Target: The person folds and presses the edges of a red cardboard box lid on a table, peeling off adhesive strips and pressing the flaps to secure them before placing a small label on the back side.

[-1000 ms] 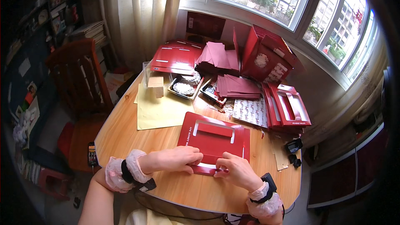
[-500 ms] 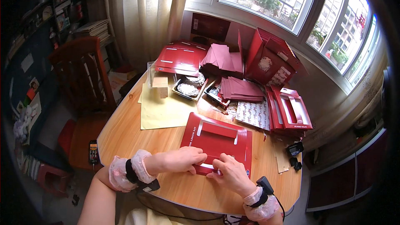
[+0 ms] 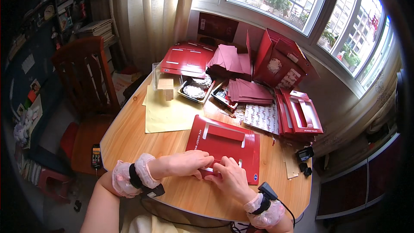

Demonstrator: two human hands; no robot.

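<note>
Left hand [image 3: 186,164], fingers bent, pinching near edge of red die-cut card blank [image 3: 221,147], there on wooden table [image 3: 142,146] before person; right hand [image 3: 232,176], close beside, pinching same edge. Looks like edge-folding step; next move seems to call for even fingertip pressure.

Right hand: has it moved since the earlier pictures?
Yes, leftward: the right hand is now farther from the tan card lying at the right.
</note>
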